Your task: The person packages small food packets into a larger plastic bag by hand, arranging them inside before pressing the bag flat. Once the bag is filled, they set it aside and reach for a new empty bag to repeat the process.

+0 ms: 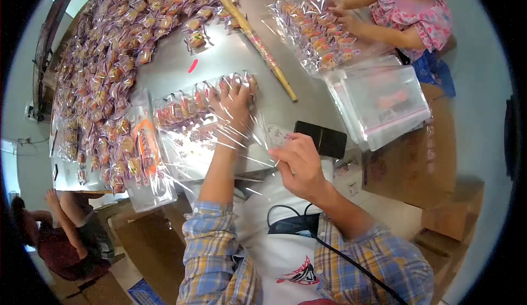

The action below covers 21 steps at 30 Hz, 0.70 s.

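My left hand (235,104) is reached inside a clear plastic bag (189,140) lying on the metal table (219,58), its fingers spread over a row of small wrapped snacks (181,107) packed in the bag. My right hand (296,159) pinches the bag's open edge near the table's front. A filled, printed bag (137,151) lies just left of it.
A large heap of wrapped snacks (110,41) covers the table's left and far side. A long wooden stick (250,33) lies across it. A black phone (324,139) sits beside my right hand. Another person (411,14) fills a bag (315,30) opposite; empty bags (384,104) are stacked nearby.
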Each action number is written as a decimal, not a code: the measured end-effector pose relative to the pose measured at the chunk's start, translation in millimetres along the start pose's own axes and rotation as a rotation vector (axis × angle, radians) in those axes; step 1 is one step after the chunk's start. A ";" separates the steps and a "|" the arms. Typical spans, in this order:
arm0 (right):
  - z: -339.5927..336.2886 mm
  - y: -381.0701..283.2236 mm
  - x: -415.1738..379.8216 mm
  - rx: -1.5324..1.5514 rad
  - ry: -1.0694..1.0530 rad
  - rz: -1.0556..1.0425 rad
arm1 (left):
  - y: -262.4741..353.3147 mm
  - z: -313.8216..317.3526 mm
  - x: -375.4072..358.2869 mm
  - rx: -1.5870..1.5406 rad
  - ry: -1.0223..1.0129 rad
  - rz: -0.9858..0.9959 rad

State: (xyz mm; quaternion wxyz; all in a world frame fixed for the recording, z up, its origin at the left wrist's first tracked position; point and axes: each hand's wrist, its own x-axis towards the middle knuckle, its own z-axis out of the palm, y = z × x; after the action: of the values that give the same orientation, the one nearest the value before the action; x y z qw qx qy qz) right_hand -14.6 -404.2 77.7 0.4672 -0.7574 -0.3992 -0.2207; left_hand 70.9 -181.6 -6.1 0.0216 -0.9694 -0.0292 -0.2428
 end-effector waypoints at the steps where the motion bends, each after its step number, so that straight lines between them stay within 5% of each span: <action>1: -1.9 0.9 -1.1 0.018 -0.051 -0.004 | 0.6 -1.8 -3.2 0.009 -0.012 0.012; 3: -9.1 6.2 -5.4 0.056 -0.150 -0.015 | 1.1 -5.3 -5.8 -0.037 -0.012 0.034; 6: -11.5 35.6 -5.8 0.535 -0.193 0.280 | 2.2 -14.1 -11.4 -0.135 0.042 0.073; 7: 0.6 53.1 -10.7 0.906 -0.126 0.518 | 0.7 -15.5 -15.4 -0.189 0.000 0.106; 8: 4.8 72.7 -1.8 0.965 -0.108 0.724 | 0.0 -21.2 -20.7 -0.183 -0.009 0.120; 12: 58.7 138.9 53.2 0.575 -0.112 0.968 | 1.4 -27.3 -39.4 -0.236 0.000 0.149; 14: 105.6 203.9 46.7 0.315 -0.175 0.873 | 2.8 -31.2 -44.7 -0.269 -0.024 0.139; 21: 109.8 195.4 79.6 0.084 -0.149 0.734 | 9.1 -30.9 -46.1 -0.249 0.047 0.132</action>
State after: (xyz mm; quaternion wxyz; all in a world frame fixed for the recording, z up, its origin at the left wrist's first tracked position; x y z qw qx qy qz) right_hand 186.0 -323.3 -21.1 0.5155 -0.8443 -0.1426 0.0337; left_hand 16.4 -194.5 -0.9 -0.0824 -0.9584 0.0657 -0.2651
